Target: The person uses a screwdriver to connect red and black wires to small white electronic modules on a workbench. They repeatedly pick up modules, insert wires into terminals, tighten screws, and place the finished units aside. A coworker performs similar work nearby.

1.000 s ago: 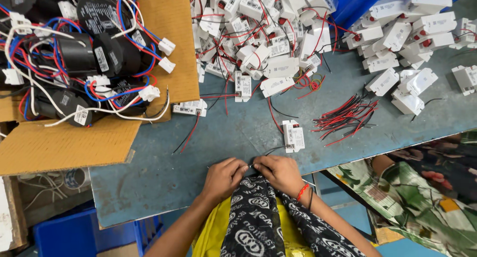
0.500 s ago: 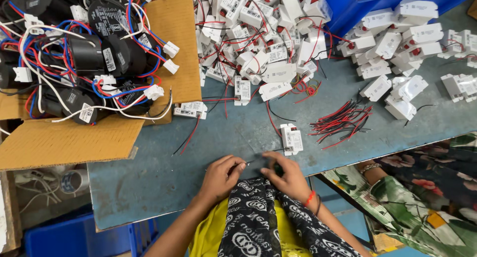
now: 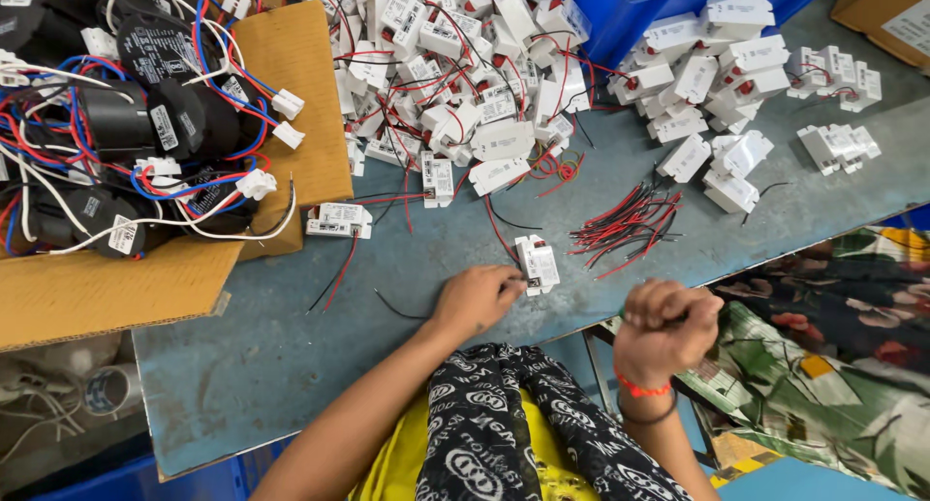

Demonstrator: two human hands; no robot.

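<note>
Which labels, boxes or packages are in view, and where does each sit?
Flat brown cardboard sheet: left on the grey-blue table, under black round units with small white rectangular labels.
White rectangular plastic modules with pale printed labels: piled top centre.
Single white labelled module: at the left hand.
Blue plastic bin: top right.
Brown cardboard box with white label: far top right corner.

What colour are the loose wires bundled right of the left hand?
Mostly red, with some black, in the head view: loose wires.
</note>
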